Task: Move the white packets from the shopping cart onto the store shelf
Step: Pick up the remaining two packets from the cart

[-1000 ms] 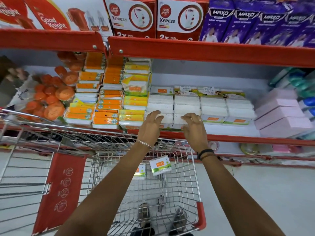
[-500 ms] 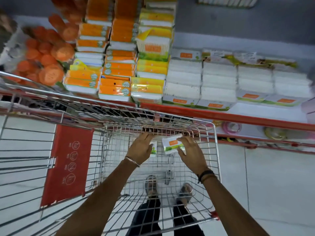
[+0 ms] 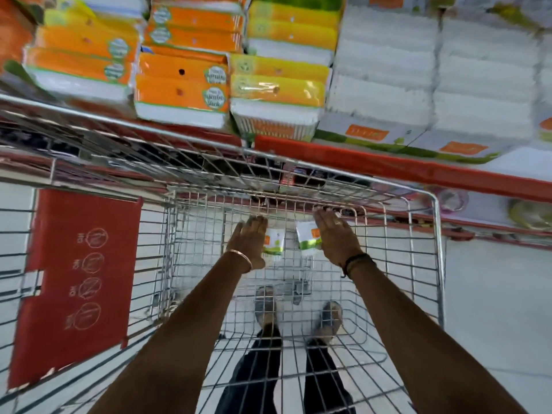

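Far to the left of your hands, a red panel [image 3: 76,282] with white pictograms hangs on the wire shopping cart [image 3: 436,252]. Your left hand [image 3: 249,240], a thin bangle at its wrist, reaches down into the basket with fingers extended and flat; a white packet [image 3: 273,242] with green and orange print stands just to its right, touching or nearly touching the palm side. No closed grip is visible. A second white packet [image 3: 307,237] stands a little further right, pressed against the inner side of your right hand [image 3: 336,239], which is likewise open and flat, with a dark band at the wrist. Both packets sit between your two hands, near the cart's far wall. Above and beyond your fingertips, the red-edged store shelf [image 3: 388,164] carries orange packs [image 3: 182,85], yellow packs [image 3: 279,85] and stacked white packets [image 3: 382,85].
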